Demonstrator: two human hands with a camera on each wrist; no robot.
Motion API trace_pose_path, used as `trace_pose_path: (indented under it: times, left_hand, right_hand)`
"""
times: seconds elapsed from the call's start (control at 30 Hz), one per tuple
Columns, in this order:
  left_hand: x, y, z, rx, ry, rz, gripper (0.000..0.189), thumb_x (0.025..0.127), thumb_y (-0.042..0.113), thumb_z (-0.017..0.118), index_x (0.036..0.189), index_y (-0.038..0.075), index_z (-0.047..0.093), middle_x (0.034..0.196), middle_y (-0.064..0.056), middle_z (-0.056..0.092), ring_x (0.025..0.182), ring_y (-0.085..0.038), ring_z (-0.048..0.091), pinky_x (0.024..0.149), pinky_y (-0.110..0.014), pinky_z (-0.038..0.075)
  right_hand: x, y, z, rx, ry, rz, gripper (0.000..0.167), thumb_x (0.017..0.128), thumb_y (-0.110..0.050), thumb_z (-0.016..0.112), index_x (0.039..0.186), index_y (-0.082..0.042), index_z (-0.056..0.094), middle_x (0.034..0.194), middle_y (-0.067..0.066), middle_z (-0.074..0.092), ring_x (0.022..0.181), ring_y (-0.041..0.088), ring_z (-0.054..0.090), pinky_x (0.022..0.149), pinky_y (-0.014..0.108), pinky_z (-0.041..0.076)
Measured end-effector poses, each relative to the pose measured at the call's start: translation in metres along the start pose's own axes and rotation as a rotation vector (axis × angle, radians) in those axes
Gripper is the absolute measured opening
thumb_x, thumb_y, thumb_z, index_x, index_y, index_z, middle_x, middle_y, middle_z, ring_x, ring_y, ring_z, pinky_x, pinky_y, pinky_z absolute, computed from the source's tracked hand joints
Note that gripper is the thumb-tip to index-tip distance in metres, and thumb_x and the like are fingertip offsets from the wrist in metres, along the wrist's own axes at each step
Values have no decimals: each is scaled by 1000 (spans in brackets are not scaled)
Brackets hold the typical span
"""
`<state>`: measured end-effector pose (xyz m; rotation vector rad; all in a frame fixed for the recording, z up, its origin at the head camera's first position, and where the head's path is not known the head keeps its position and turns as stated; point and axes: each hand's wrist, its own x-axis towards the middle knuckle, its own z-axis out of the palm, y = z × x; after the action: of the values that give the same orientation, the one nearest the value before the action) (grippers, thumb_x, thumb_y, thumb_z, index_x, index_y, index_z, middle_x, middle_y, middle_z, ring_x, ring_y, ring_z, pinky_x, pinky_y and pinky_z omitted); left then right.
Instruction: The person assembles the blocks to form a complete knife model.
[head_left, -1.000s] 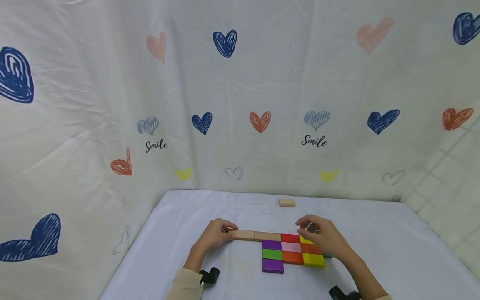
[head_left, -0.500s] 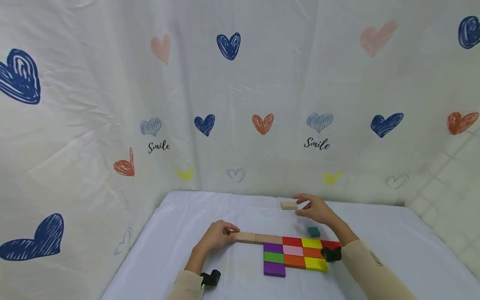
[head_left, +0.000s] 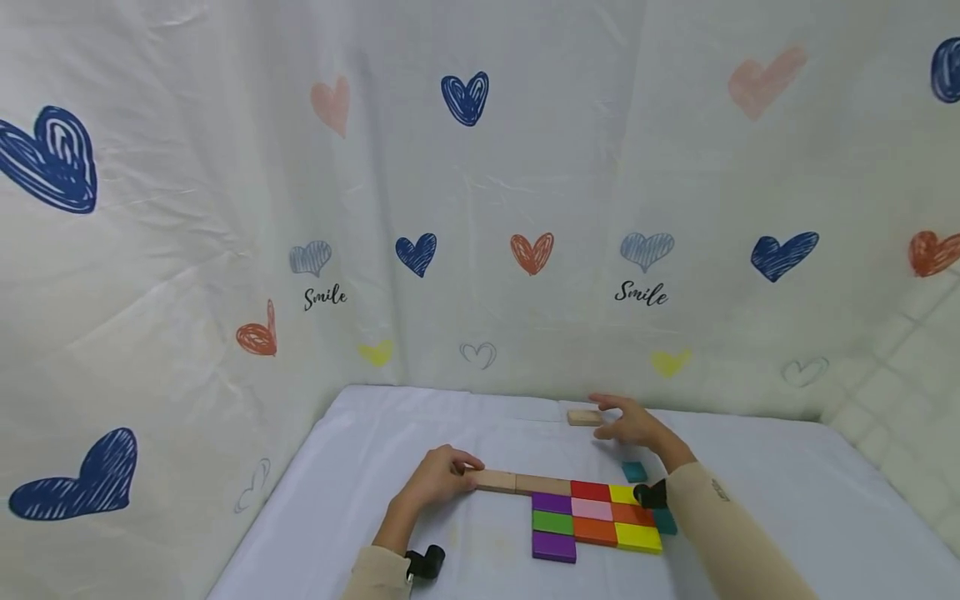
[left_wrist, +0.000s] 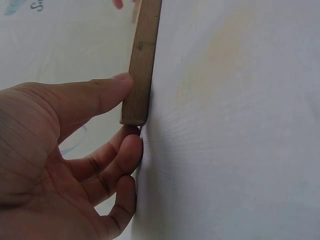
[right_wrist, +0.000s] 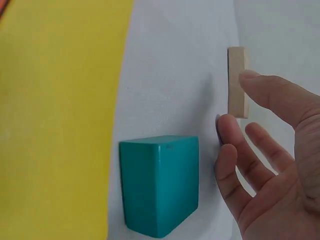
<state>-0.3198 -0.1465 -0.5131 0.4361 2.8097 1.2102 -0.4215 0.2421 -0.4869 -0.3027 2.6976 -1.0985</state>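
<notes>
My left hand (head_left: 441, 477) is at the left end of a plain wooden block (head_left: 495, 481), its thumb against the block's side in the left wrist view and the other fingers curled by the end; the index finger is mostly hidden. A second wooden block (head_left: 543, 485) continues that row towards a red block (head_left: 590, 491). At the back, my right hand (head_left: 632, 422) reaches with parted fingers around a lone wooden block (head_left: 584, 417). In the right wrist view a gap shows between those fingers, and I cannot tell whether the thumb touches the block. Nearer lies a teal block (right_wrist: 160, 185).
Purple (head_left: 553, 547), green (head_left: 552, 522), pink (head_left: 592, 509), orange (head_left: 595, 532) and yellow (head_left: 638, 538) blocks lie side by side on the white cloth. Another teal block (head_left: 665, 522) sits at their right edge. A heart-printed curtain (head_left: 480, 192) hangs behind the table.
My right hand has gone from above the coloured blocks to the lone wooden block at the back, uncovering the teal block. The left hand stays at the row's left end.
</notes>
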Motion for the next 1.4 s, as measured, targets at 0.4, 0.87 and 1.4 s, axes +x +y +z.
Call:
trace_pose_path:
  times: [0.4, 0.87, 1.4]
  left_hand:
    - [0, 5, 2, 0, -3, -4, 20, 85, 12, 82, 104, 20, 81, 94, -1, 62, 84, -16, 53, 68, -30, 44]
    - [-1, 4, 2, 11, 2, -25, 19, 86, 14, 81, 104, 21, 81, 95, -2, 62, 85, -16, 53, 69, -31, 44]
    - [0, 0, 2, 7, 4, -30, 19, 86, 13, 82, 103, 21, 81, 94, -1, 61, 84, -16, 53, 70, -31, 44]
  right_hand:
    - [7, 2, 8, -59, 44, 22, 67, 88, -13, 78, 150, -16, 52, 132, 22, 58, 108, 31, 53, 87, 44, 55]
    - [-3, -13, 7, -77, 26, 11, 55, 90, -9, 75, 142, -15, 61, 118, 18, 58, 95, 27, 54, 76, 34, 51]
    - [-36, -22, -9, -17, -68, -164, 47, 92, -6, 72, 138, -15, 65, 116, 14, 54, 92, 23, 61, 78, 33, 58]
